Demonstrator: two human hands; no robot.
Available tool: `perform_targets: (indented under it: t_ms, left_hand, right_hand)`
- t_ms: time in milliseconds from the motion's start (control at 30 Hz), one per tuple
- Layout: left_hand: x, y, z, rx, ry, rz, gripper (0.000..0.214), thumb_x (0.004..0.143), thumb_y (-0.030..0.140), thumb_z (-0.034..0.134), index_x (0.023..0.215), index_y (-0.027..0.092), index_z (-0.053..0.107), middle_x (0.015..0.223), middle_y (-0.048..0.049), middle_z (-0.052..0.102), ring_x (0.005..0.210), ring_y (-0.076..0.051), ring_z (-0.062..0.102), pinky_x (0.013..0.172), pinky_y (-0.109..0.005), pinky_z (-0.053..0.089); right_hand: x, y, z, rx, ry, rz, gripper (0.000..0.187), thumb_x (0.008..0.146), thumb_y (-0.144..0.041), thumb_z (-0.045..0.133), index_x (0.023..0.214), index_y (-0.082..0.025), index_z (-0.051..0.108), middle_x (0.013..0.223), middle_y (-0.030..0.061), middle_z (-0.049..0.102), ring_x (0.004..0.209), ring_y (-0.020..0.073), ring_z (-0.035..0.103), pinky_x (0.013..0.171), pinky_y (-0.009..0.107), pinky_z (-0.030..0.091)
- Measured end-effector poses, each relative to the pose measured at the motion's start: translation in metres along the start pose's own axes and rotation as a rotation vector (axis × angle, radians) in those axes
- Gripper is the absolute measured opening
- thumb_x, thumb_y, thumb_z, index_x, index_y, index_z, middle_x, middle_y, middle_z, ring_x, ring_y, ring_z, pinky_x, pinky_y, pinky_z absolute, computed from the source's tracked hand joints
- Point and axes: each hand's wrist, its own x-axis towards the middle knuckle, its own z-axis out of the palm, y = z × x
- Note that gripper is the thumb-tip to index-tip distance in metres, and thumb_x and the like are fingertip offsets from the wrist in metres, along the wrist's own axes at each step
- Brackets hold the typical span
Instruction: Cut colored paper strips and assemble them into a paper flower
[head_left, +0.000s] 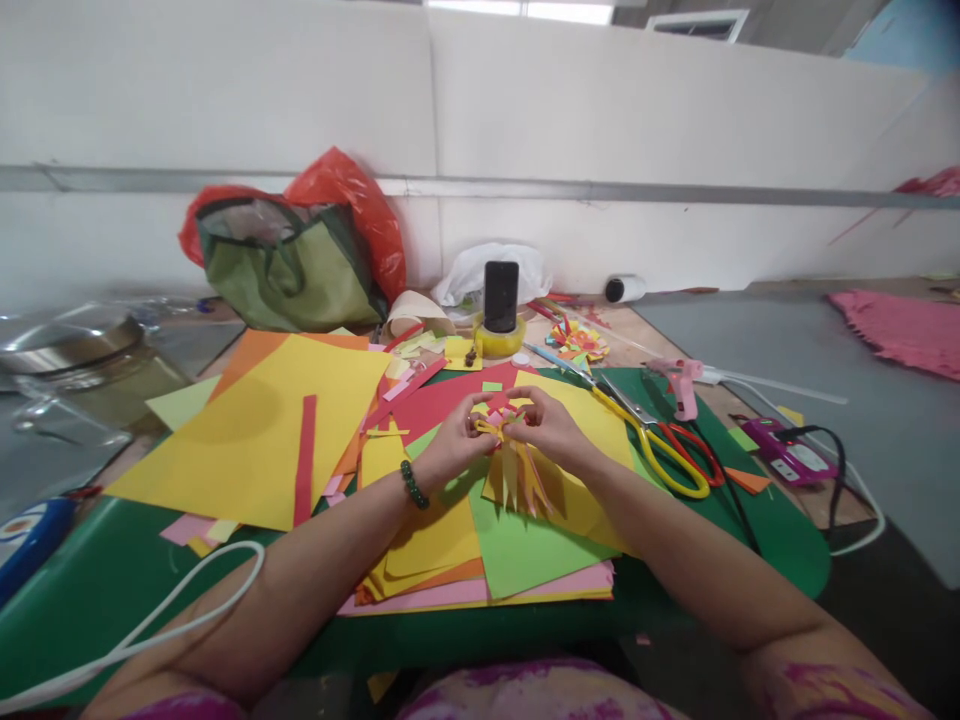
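Observation:
Between my two hands is a small paper flower (510, 475) made of yellow, pink, red and green strips, its longer strips hanging down. My left hand (459, 435), with a green bead bracelet (413, 484) at the wrist, pinches the flower's left side by a looped yellow strip. On the other side my right hand (551, 425) pinches the flower near its top, thumb and fingers close together. Below them lie sheets of green paper (536, 550) and yellow paper (431, 530), overlapping in a stack. The exact fold under my fingertips is too small to make out.
Scissors with yellow handles (675, 470) and a pink glue gun (682, 385) lie to the right. A phone (501, 296) stands in a yellow tape roll (499, 343). Behind are a finished paper flower (577, 342) and a green bag (300, 270). Yellow sheets (259, 440) cover the left.

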Motion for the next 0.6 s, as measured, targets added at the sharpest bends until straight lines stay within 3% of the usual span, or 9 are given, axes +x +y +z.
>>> perform_targets:
  t_ms: [133,300,400,600]
  left_hand:
    - [0.0007,0.0009,0.0009,-0.036,0.027,-0.027,0.059,0.060,0.027,0.081,0.110,0.017,0.053,0.090,-0.0025,0.065,0.074,-0.013,0.061,0.068,-0.026,0.049]
    - [0.0011,0.0024,0.0022,-0.050,0.016,-0.006,0.035,0.056,0.033,0.083,0.076,0.014,0.062,0.073,0.0007,0.062,0.067,-0.010,0.057,0.066,-0.023,0.047]
    - [0.0015,0.0042,0.0019,-0.080,0.042,-0.002,0.031,0.055,0.029,0.081,0.076,0.014,0.065,0.072,-0.0003,0.064,0.068,-0.012,0.059,0.068,-0.024,0.047]
    - [0.0063,0.0034,-0.0048,-0.078,0.095,-0.007,0.027,0.053,0.023,0.078,0.076,0.013,0.068,0.074,-0.0030,0.068,0.067,-0.014,0.060,0.067,-0.026,0.047]
  right_hand:
    - [-0.0012,-0.0021,0.0034,0.037,0.059,-0.032,0.049,0.065,-0.032,0.067,0.108,-0.019,0.049,0.062,-0.0074,0.052,0.059,0.0130,0.050,0.058,0.027,0.038]
    - [-0.0017,-0.0046,0.0054,0.068,0.111,-0.103,0.049,0.067,-0.043,0.068,0.105,-0.018,0.050,0.060,-0.0076,0.050,0.057,0.0123,0.048,0.058,0.027,0.038]
    - [-0.0021,-0.0047,0.0015,0.146,0.047,-0.086,0.050,0.070,-0.048,0.064,0.106,-0.018,0.048,0.064,-0.0059,0.053,0.060,0.0131,0.051,0.060,0.028,0.042]
    - [-0.0022,0.0044,0.0017,-0.013,-0.017,-0.102,0.045,0.068,-0.029,0.066,0.109,-0.019,0.052,0.065,-0.0053,0.056,0.062,0.0136,0.055,0.060,0.027,0.043]
